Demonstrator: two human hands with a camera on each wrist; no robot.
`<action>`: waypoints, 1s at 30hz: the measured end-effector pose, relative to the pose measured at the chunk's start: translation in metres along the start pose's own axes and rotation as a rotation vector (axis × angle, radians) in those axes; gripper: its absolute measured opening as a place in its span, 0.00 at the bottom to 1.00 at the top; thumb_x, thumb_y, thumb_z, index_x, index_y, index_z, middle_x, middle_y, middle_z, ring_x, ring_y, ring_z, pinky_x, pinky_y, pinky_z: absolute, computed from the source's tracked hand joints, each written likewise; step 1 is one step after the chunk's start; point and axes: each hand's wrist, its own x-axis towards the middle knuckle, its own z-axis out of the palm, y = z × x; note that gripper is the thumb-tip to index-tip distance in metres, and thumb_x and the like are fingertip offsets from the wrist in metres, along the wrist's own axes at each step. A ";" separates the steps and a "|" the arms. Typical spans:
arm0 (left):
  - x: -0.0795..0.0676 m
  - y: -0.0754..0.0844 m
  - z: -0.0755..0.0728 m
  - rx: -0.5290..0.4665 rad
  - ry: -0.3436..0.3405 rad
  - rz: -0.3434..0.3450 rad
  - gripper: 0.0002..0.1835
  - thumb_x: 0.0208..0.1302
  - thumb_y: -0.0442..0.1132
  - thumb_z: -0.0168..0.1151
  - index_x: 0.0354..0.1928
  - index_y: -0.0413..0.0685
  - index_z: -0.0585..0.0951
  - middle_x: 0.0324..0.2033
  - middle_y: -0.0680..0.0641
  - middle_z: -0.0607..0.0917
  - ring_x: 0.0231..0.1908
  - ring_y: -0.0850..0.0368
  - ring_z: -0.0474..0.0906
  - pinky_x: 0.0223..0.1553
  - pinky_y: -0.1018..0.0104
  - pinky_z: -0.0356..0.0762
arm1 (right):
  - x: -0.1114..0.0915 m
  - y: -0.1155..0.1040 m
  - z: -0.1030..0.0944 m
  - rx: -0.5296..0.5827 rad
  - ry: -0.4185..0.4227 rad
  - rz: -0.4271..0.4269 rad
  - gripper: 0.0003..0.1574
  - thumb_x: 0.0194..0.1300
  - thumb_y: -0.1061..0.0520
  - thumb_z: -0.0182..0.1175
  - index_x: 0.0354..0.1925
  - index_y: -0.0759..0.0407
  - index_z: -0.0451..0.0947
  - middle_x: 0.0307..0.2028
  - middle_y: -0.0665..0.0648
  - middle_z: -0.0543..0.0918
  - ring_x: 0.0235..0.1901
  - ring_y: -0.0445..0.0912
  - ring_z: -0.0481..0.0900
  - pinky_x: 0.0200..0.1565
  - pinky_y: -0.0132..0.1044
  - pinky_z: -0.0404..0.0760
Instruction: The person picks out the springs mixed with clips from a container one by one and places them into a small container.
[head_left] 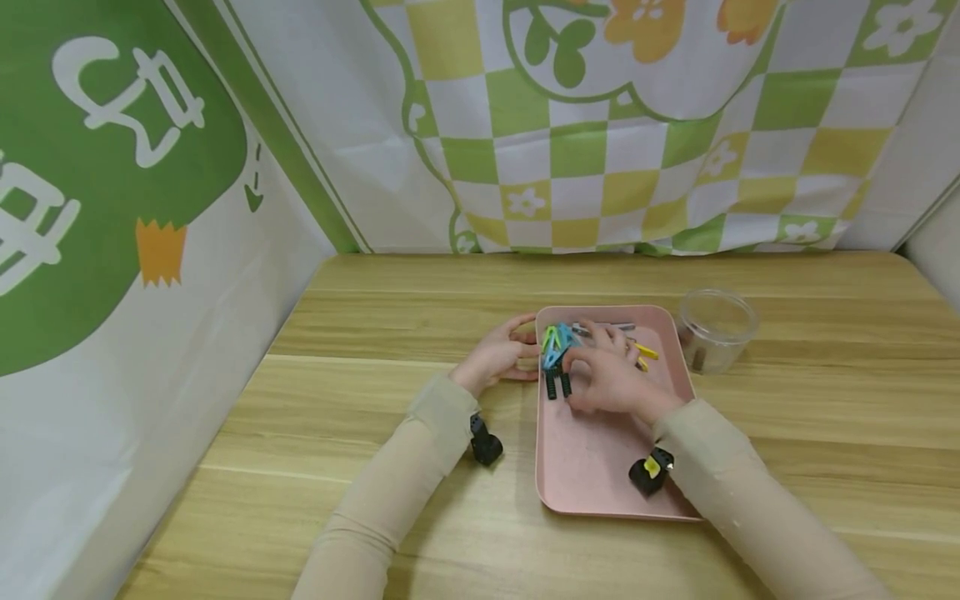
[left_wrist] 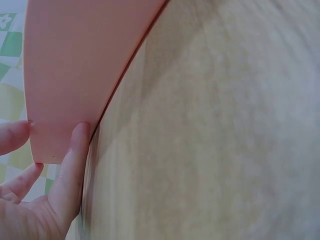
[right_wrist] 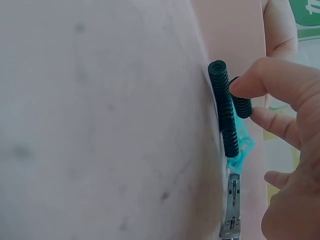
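Observation:
In the head view, my right hand (head_left: 611,379) reaches over the pink tray (head_left: 600,475). The right wrist view shows its thumb and a finger pinching a short dark green coil spring (right_wrist: 243,106). Beside that spring lie other dark green springs (right_wrist: 220,90), close to a light blue plastic clip (right_wrist: 242,150) and a silver metal piece (right_wrist: 233,200). Green and blue clips (head_left: 555,343) are heaped at the tray's upper left. My left hand (head_left: 495,357) is outside the left wall, its fairly straight fingers touching the tray's side and rim.
A clear round plastic jar (head_left: 723,357) stands against the tray's upper right side, with something brown inside. Yellow pieces (head_left: 645,352) and a thin grey piece (head_left: 618,326) lie in the tray beyond my right hand. A patterned cloth (head_left: 577,200) hangs behind the wooden table (head_left: 420,292).

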 end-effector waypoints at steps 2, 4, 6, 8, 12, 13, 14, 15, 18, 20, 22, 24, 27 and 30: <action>0.000 0.000 0.000 -0.003 0.001 0.001 0.35 0.66 0.27 0.52 0.72 0.59 0.58 0.61 0.39 0.69 0.44 0.51 0.75 0.48 0.51 0.81 | 0.000 -0.001 -0.001 -0.009 0.006 -0.009 0.18 0.43 0.53 0.74 0.32 0.49 0.76 0.72 0.67 0.47 0.67 0.69 0.39 0.60 0.70 0.39; 0.000 0.000 0.000 -0.002 0.001 0.003 0.35 0.66 0.27 0.52 0.72 0.58 0.58 0.61 0.38 0.69 0.44 0.52 0.75 0.47 0.52 0.82 | 0.000 -0.002 -0.001 -0.020 0.012 -0.017 0.18 0.43 0.53 0.74 0.32 0.49 0.77 0.72 0.67 0.48 0.67 0.69 0.39 0.60 0.70 0.39; 0.000 0.000 0.000 -0.004 0.002 0.003 0.35 0.66 0.26 0.52 0.72 0.58 0.58 0.61 0.38 0.69 0.43 0.52 0.75 0.47 0.52 0.82 | 0.001 -0.003 -0.002 -0.039 0.020 -0.023 0.18 0.43 0.52 0.74 0.33 0.48 0.77 0.72 0.67 0.48 0.66 0.69 0.39 0.60 0.72 0.38; 0.000 0.000 0.000 -0.005 0.004 0.002 0.35 0.66 0.26 0.52 0.72 0.58 0.58 0.60 0.38 0.69 0.43 0.52 0.76 0.47 0.52 0.82 | 0.000 -0.004 -0.003 -0.059 0.026 -0.019 0.18 0.43 0.52 0.74 0.33 0.48 0.77 0.72 0.67 0.48 0.66 0.70 0.40 0.59 0.74 0.38; -0.001 0.000 0.000 -0.009 0.004 -0.003 0.35 0.66 0.26 0.52 0.72 0.58 0.58 0.61 0.38 0.69 0.43 0.52 0.76 0.48 0.51 0.82 | 0.000 -0.006 -0.005 -0.088 0.029 0.007 0.18 0.42 0.51 0.74 0.32 0.48 0.76 0.72 0.66 0.49 0.67 0.70 0.40 0.59 0.74 0.37; -0.001 0.000 0.000 -0.007 0.004 -0.002 0.35 0.66 0.26 0.52 0.72 0.58 0.58 0.61 0.38 0.69 0.43 0.52 0.76 0.48 0.51 0.81 | 0.000 -0.007 -0.005 -0.090 0.027 0.011 0.18 0.43 0.52 0.74 0.32 0.48 0.77 0.72 0.66 0.49 0.67 0.70 0.40 0.59 0.74 0.36; -0.001 0.000 0.000 -0.006 0.004 -0.001 0.35 0.67 0.27 0.52 0.72 0.58 0.58 0.61 0.38 0.69 0.43 0.52 0.76 0.48 0.51 0.81 | 0.000 -0.008 -0.006 -0.090 0.026 0.016 0.18 0.43 0.52 0.74 0.32 0.48 0.77 0.72 0.66 0.48 0.67 0.69 0.40 0.59 0.74 0.36; -0.002 0.001 0.000 -0.006 0.003 -0.002 0.35 0.66 0.27 0.52 0.72 0.58 0.58 0.61 0.38 0.69 0.43 0.52 0.76 0.48 0.51 0.81 | -0.001 -0.008 -0.006 -0.090 0.026 0.022 0.18 0.43 0.52 0.74 0.32 0.48 0.77 0.72 0.66 0.48 0.67 0.69 0.40 0.60 0.74 0.36; -0.002 0.001 0.000 -0.009 0.003 -0.001 0.35 0.66 0.26 0.52 0.72 0.58 0.58 0.61 0.38 0.69 0.43 0.52 0.76 0.48 0.51 0.81 | -0.001 -0.009 -0.009 -0.096 0.024 0.032 0.18 0.44 0.52 0.74 0.33 0.48 0.77 0.72 0.66 0.48 0.67 0.69 0.40 0.60 0.74 0.38; -0.002 0.001 0.000 -0.009 0.002 0.002 0.35 0.66 0.26 0.52 0.72 0.57 0.58 0.61 0.38 0.70 0.42 0.52 0.76 0.48 0.51 0.81 | -0.002 -0.010 -0.011 -0.097 0.024 0.039 0.18 0.44 0.52 0.74 0.34 0.49 0.77 0.71 0.66 0.48 0.67 0.69 0.40 0.60 0.74 0.39; -0.002 0.000 0.000 -0.010 0.001 0.006 0.36 0.66 0.25 0.52 0.72 0.56 0.58 0.61 0.38 0.70 0.42 0.52 0.76 0.48 0.51 0.82 | -0.003 -0.010 -0.014 -0.101 0.027 0.042 0.18 0.43 0.53 0.73 0.34 0.49 0.77 0.71 0.67 0.49 0.67 0.70 0.40 0.60 0.73 0.41; -0.002 0.000 0.000 -0.011 0.000 0.006 0.36 0.65 0.25 0.52 0.72 0.56 0.58 0.60 0.38 0.70 0.42 0.52 0.76 0.48 0.52 0.82 | -0.004 -0.011 -0.017 -0.093 0.033 0.044 0.18 0.43 0.53 0.73 0.34 0.49 0.77 0.71 0.68 0.49 0.67 0.70 0.40 0.60 0.73 0.42; -0.001 -0.001 0.000 -0.011 0.000 0.006 0.36 0.65 0.25 0.52 0.72 0.56 0.58 0.60 0.37 0.70 0.41 0.52 0.76 0.47 0.52 0.82 | -0.005 -0.011 -0.022 -0.076 0.044 0.049 0.18 0.42 0.54 0.73 0.34 0.50 0.78 0.70 0.68 0.50 0.67 0.69 0.39 0.61 0.72 0.40; 0.000 -0.001 0.000 -0.006 0.001 0.007 0.36 0.65 0.25 0.53 0.72 0.57 0.58 0.60 0.38 0.70 0.41 0.52 0.77 0.47 0.52 0.82 | -0.004 -0.011 -0.026 -0.068 0.054 0.051 0.17 0.42 0.55 0.73 0.33 0.50 0.78 0.70 0.69 0.50 0.67 0.70 0.39 0.61 0.71 0.39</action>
